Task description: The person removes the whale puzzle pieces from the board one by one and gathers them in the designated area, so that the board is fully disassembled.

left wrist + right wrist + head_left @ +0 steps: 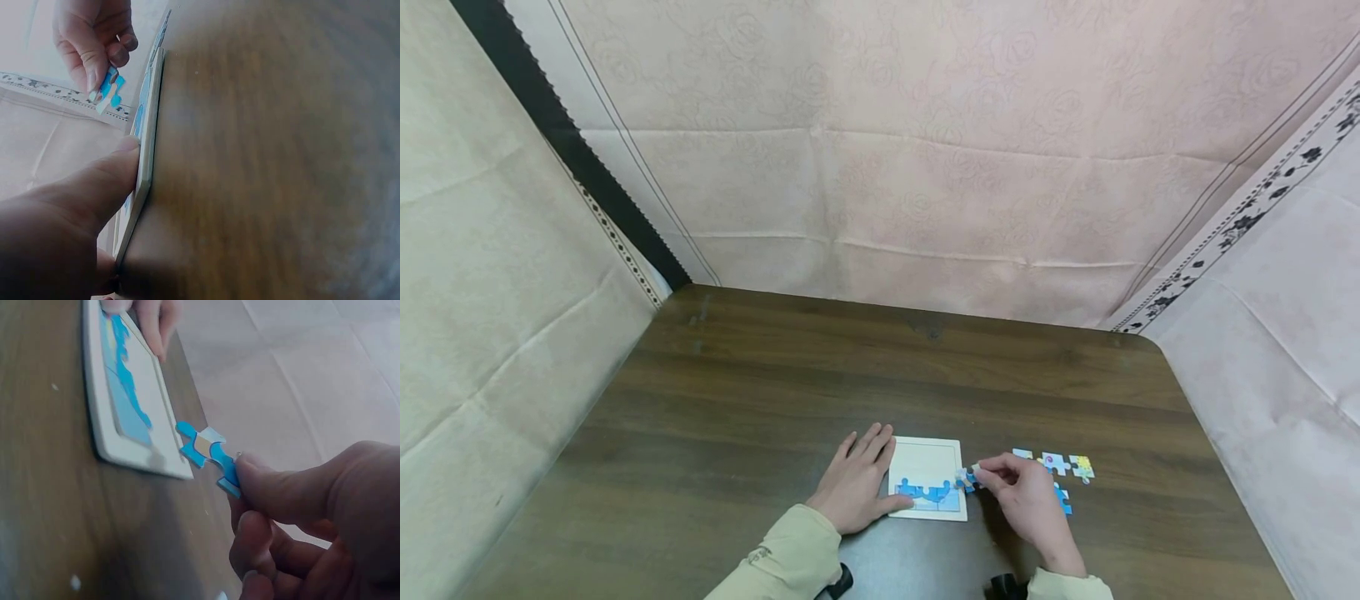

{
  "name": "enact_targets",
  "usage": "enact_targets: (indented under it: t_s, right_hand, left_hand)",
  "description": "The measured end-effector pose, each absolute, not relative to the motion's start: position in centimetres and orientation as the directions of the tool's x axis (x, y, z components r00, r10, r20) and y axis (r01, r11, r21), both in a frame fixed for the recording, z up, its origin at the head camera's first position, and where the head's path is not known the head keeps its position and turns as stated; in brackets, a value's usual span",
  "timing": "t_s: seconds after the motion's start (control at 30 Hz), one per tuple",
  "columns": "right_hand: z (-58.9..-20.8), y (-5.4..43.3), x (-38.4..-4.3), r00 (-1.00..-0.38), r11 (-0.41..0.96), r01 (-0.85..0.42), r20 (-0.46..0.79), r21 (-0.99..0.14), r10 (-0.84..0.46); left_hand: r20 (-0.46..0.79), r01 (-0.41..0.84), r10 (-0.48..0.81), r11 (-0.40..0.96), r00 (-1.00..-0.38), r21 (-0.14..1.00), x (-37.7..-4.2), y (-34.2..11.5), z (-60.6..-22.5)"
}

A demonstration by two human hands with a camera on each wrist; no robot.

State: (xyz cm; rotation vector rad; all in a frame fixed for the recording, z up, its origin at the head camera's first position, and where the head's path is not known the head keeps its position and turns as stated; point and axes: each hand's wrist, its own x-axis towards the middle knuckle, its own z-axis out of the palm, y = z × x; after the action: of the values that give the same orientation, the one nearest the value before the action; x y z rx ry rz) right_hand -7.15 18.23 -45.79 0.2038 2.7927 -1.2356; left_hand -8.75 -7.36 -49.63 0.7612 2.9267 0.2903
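Observation:
My right hand pinches a blue puzzle piece between thumb and fingers, raised beside the right edge of a white puzzle board. Blue pieces lie joined along the board's near side, inside its frame; the rest of the frame shows bare white. At the board's left edge my left hand lies flat with fingers stretched out, its thumb resting over the near left corner. In the left wrist view that thumb presses on the board's border.
Right of the board, loose puzzle pieces lie on the brown wooden table, partly behind my right hand. One yellow and blue piece sits farthest right. Pale cloth hangs beyond the table's far edge and along its sides.

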Motion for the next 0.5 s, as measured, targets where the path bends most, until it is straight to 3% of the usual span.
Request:
enact_targets:
  t_s: [0.5]
  right_hand:
    - [-45.5, 21.4, -6.5, -0.978, 0.654, 0.207, -0.131, -0.728, 0.163]
  left_hand:
    - [-0.052, 0.468, 0.493, 0.851, -0.869, 0.238, -8.7, -7.4, -49.7]
